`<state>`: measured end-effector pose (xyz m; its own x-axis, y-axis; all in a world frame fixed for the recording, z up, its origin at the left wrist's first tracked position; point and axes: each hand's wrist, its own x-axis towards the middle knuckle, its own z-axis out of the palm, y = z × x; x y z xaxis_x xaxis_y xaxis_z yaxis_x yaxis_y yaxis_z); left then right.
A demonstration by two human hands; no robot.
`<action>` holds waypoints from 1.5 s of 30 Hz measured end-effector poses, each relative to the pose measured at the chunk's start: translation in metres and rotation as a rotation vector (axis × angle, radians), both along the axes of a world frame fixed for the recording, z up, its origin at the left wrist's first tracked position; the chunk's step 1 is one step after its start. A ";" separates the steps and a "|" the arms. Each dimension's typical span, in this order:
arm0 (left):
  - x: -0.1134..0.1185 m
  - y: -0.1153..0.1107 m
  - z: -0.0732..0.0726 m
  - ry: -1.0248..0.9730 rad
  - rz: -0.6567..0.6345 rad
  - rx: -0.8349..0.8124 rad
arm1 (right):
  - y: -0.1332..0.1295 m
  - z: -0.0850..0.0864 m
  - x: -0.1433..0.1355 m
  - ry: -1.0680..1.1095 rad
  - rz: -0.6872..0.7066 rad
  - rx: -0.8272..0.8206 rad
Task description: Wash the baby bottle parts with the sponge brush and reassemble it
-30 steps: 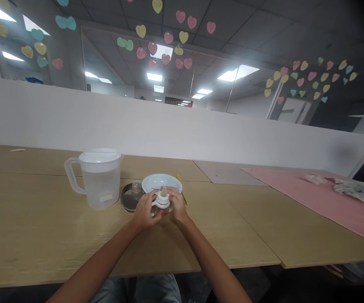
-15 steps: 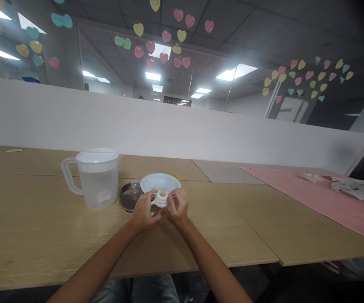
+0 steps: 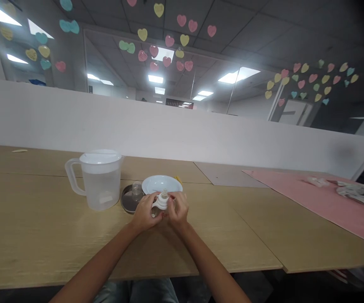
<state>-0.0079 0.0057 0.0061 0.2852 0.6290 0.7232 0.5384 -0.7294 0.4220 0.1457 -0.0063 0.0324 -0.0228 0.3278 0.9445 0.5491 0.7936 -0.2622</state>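
Between my hands stands a baby bottle [image 3: 162, 202] with a white collar, a side handle and a clear teat on top. My left hand [image 3: 146, 211] is closed around its left side, by the handle. On the right, the fingers of my right hand [image 3: 178, 208] are bent and pressed against the collar. Both hands hide most of the bottle's body. Just behind is a white bowl [image 3: 156, 182]. A round dark metal tray [image 3: 126, 201] sits to the left, with a clear cap [image 3: 136, 191] standing in it.
A lidded clear pitcher [image 3: 101, 185] of water stands left of the tray, its handle pointing left. Something yellow [image 3: 178, 179] lies behind the bowl. A pink cloth [image 3: 311, 195] with crumpled fabric [image 3: 360, 192] covers the right side. The wooden table's front edge [image 3: 150, 277] runs near my lap.
The view has shifted slightly, so everything sits a little lower and further right. My right hand's fingers have curled more at the collar. My left hand keeps its hold on the bottle.
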 end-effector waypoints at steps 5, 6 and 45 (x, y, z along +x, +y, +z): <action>0.000 -0.001 0.001 0.003 -0.006 0.002 | 0.008 -0.001 0.004 0.035 0.212 -0.285; 0.000 -0.001 0.001 -0.004 -0.007 0.002 | 0.008 -0.001 0.004 -0.007 0.226 -0.307; 0.000 0.002 0.000 -0.124 -0.077 -0.118 | 0.016 -0.005 0.005 0.154 0.434 -0.477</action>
